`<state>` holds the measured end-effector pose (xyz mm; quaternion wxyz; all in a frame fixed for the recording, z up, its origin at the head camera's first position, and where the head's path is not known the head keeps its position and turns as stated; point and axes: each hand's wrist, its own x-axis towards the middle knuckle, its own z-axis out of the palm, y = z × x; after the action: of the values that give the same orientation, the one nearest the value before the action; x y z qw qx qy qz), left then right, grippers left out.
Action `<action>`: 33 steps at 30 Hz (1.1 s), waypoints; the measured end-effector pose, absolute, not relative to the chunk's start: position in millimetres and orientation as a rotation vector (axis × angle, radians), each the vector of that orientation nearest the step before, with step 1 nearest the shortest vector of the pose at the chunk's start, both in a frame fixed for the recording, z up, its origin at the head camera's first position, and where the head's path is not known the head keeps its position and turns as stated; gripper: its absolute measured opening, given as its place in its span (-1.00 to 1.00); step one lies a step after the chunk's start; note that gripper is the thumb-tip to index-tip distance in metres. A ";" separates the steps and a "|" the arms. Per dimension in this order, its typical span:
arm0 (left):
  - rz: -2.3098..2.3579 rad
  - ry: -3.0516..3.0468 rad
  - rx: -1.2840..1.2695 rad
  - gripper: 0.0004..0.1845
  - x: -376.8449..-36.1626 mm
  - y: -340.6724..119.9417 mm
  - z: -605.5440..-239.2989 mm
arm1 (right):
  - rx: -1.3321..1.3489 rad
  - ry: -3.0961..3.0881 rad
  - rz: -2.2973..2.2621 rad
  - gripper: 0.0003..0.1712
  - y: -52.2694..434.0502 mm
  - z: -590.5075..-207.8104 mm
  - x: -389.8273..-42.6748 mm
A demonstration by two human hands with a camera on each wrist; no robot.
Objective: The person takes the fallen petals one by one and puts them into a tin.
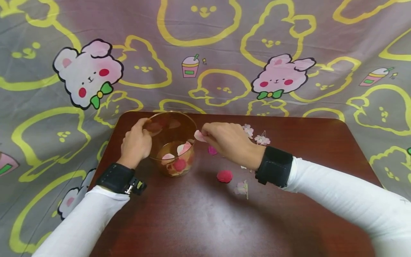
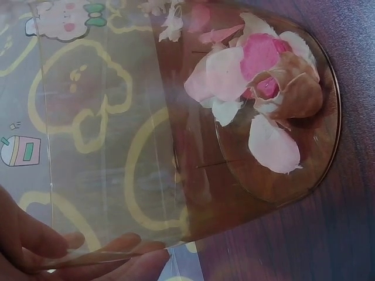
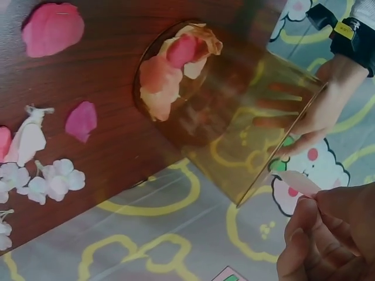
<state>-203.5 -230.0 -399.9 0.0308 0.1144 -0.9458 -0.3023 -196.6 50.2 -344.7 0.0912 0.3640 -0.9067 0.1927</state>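
Observation:
An amber see-through container (image 1: 173, 123), wide at the mouth and narrower below, stands on the table's left side. My left hand (image 1: 136, 142) grips its left wall at the rim, with fingers showing through the wall in the right wrist view. Inside, at the bottom, lie pale pink petals (image 2: 272, 143), a bright pink petal (image 2: 261, 52) and a curled brownish petal (image 2: 296, 93). Beside the rim on the right, my right hand (image 1: 229, 141) pinches a pale pink petal (image 1: 199, 136) between thumb and fingertips. In the right wrist view this petal (image 3: 297, 182) is close to the container's mouth.
On the brown table (image 1: 179, 225), right of the container, lie a deep pink petal (image 1: 224, 176), a magenta petal (image 3: 81, 121) and a pale flower piece with a stem (image 1: 242, 188). Small pale blossoms (image 1: 262, 139) lie farther back. A patterned cloth (image 1: 221, 46) hangs behind the table.

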 end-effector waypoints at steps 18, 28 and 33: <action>-0.929 -2.909 0.347 -0.50 -204.8 -230.4 -401.6 | 1.188 -2.729 0.467 -0.88 12.8 -350.1 -198.6; -0.920 -2.907 0.352 -0.50 -205.1 -228.8 -402.3 | 1.179 -2.729 0.411 -0.91 16.9 -355.5 -200.4; -0.919 -2.902 0.354 -0.51 -203.8 -229.4 -401.3 | 1.148 -2.725 0.449 -0.89 24.4 -354.5 -204.7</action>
<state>-203.8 -229.4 -401.3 0.0385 0.1153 -0.9463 -0.2997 -204.7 24.4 -354.5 0.0755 0.3827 -0.9085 0.1497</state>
